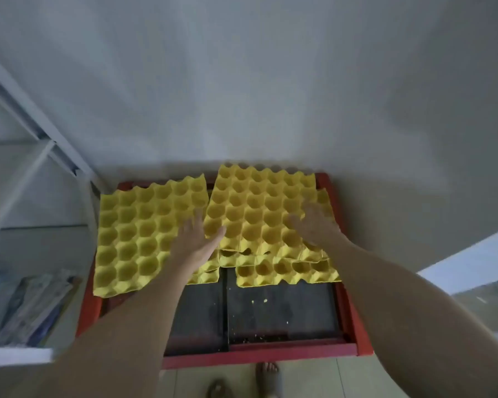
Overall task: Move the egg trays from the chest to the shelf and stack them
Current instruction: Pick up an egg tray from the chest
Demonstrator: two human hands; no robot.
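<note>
Several yellow egg trays lie on a red-framed chest (354, 308) with a dark top. One tray (133, 239) lies flat at the left. Another tray (256, 208) sits tilted at the back right, over lower trays (288, 272). My left hand (197, 239) reaches to the tilted tray's near-left corner, thumb against its edge, fingers straight. My right hand (314, 225) lies on the tray's right side with fingers spread. Both are blurred.
A white metal shelf (26, 133) stands to the left, with packets (26, 308) on a lower level. A pale wall rises behind the chest. A white surface (472, 262) shows at the right. My feet in sandals (268, 374) are on the floor below.
</note>
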